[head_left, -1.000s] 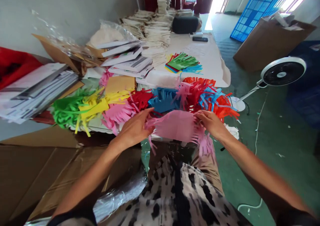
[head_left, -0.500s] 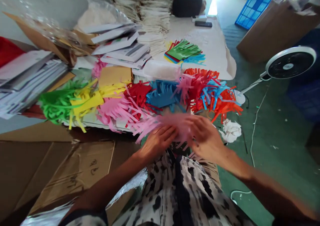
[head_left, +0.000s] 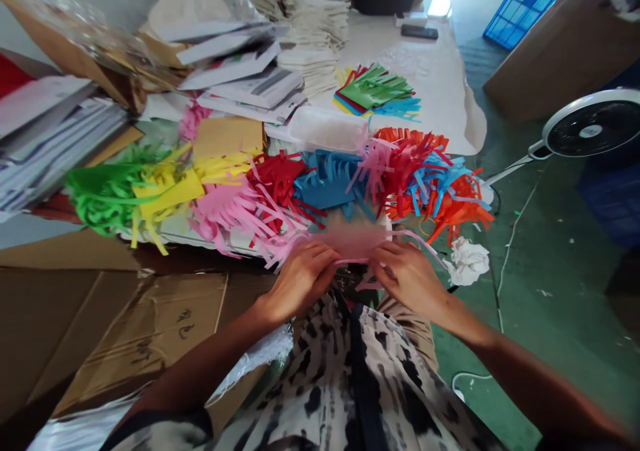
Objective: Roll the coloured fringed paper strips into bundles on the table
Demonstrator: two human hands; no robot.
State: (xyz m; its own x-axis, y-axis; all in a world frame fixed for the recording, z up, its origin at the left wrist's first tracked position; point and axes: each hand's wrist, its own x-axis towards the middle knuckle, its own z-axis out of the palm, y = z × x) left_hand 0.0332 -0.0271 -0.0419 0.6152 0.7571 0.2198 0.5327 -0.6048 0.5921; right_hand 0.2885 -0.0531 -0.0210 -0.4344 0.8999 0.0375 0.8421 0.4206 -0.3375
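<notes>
My left hand (head_left: 300, 281) and my right hand (head_left: 405, 279) both grip a pink fringed paper sheet (head_left: 350, 236) just in front of my lap, its strips hanging loose and its lower part hidden behind my fingers. Directly beyond it lie heaps of cut fringed paper: red (head_left: 275, 179), blue (head_left: 327, 183), pink (head_left: 223, 210), yellow (head_left: 167, 191), green (head_left: 107, 188) and orange-red (head_left: 453, 211). A small stacked bundle of fringed paper (head_left: 375, 91), mostly green, rests farther off on a white sheet (head_left: 440, 98).
Flattened cardboard (head_left: 130, 331) fills the lower left, below the heaps. Crumpled white paper (head_left: 467, 261) sits at the right edge, near a floor fan (head_left: 590, 123) on the green floor (head_left: 560, 304). Stacks of paper (head_left: 313, 31) and white envelopes (head_left: 240, 81) stand beyond.
The pink sheet, spread flat between my hands a second ago, is now drawn closer to my lap and looks gathered or folded. My hands have come closer together, and the view has tilted.
</notes>
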